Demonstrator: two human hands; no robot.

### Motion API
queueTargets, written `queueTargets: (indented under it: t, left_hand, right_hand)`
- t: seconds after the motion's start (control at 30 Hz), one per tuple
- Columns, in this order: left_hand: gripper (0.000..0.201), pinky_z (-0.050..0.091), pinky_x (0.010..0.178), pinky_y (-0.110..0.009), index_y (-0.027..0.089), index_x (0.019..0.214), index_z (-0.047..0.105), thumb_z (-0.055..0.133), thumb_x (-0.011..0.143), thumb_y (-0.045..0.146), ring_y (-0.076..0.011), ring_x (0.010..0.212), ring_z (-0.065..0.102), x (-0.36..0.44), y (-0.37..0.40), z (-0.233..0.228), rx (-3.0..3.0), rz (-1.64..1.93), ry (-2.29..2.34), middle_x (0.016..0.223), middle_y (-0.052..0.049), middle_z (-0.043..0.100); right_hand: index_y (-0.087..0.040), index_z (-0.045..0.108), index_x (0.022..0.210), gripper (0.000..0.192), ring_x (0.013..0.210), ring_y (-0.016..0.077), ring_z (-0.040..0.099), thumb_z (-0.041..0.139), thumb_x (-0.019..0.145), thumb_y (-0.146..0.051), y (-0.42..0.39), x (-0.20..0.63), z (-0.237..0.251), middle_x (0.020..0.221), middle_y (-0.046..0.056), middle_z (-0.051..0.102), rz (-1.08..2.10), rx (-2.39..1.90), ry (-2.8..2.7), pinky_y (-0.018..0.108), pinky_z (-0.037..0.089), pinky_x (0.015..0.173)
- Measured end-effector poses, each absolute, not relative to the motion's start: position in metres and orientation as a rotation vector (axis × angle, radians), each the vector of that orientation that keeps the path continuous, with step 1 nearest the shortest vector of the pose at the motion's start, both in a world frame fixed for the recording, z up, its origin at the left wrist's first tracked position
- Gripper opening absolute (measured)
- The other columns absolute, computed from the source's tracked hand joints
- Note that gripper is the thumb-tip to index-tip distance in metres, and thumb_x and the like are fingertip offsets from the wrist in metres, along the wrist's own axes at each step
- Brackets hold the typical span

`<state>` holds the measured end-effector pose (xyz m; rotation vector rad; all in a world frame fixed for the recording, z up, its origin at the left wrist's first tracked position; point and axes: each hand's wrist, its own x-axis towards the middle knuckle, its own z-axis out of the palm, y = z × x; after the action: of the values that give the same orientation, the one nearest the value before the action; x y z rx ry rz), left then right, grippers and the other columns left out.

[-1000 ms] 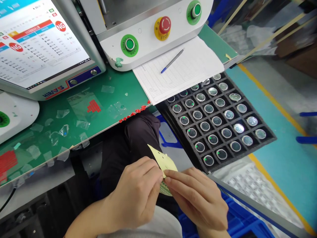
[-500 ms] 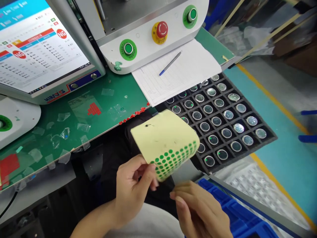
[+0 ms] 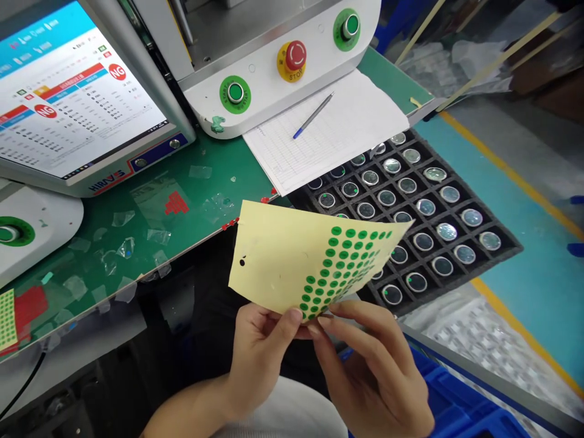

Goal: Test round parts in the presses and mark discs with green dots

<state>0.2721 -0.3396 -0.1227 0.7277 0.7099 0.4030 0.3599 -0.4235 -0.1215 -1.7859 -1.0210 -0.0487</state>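
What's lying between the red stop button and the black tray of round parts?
In the head view, a paper form with a pen on it.

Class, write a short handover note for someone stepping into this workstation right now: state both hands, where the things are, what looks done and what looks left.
Left hand: pinches the lower edge of the yellow sticker sheet, thumb on top.
Right hand: fingertips at the same edge, by the green dots.
Black tray of round parts sits right of the sheet, partly under the paper form with a pen.
Done: a few parts show green dots.
Left: most show none.
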Motion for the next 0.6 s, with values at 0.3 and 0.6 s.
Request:
queueTargets:
  t: [0.3,0.6]
  left_hand:
    - [0.029,0.057,0.097,-0.029,0.030,0.121,0.068,0.059,0.095,0.021,-0.0185,0.104,0.071,0.259,-0.348,-0.127,1.326,0.636,0.692,0.111,-0.003,0.076]
    - [0.031,0.063,0.086,-0.032,0.015,0.121,0.067,0.050,0.098,0.027,-0.0244,0.096,0.074,0.244,-0.333,-0.122,2.108,0.372,0.562,0.101,-0.011,0.078]
  right_hand:
    - [-0.016,0.066,0.094,0.024,0.084,0.0196,0.065,0.068,0.080,0.002,-0.423,0.360,-0.120,0.093,0.008,0.068,-0.017,-1.727,-1.018,0.034,0.058,0.065]
    - [-0.017,0.067,0.092,0.023,0.080,0.0188,0.066,0.067,0.079,0.003,-0.424,0.362,-0.116,0.090,0.007,0.070,-0.016,-1.740,-0.998,0.033,0.057,0.061]
